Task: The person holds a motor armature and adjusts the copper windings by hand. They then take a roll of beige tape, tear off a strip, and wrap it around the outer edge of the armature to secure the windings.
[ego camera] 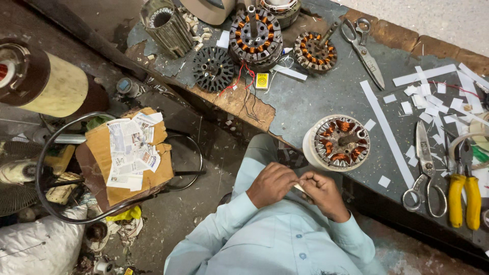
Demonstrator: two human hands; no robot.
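Cardboard and newsprint: a torn brown cardboard piece (102,153) with newspaper scraps on it lies on a black wire stand at the left, well apart from the hands.
Spool: a large pale yellow roll (48,84) sits at the far left edge, above the cardboard.
Left hand: the left hand (271,184) is curled in front of the light blue shirt, fingers clenched against the right hand, pinching the near end of a small white paper strip (299,188).
Paper strip: only a sliver shows between the two hands, held over the lap just below the bench edge; its full shape cannot be told.
Right hand: the right hand (322,195) is closed too, its fingertips gripping the same strip from the other side, touching the left hand.
Motor stator: a round stator with copper windings (338,142) stands on the grey bench just above the hands, near but not touching them.
Other stators: three more wound or slotted cores (254,34) lie further back on the bench.
Scissors: one pair (424,170) lies right of the stator, beside yellow-handled pliers (463,193).
Paper cuttings: white strips and squares (433,99) are scattered over the right of the bench.
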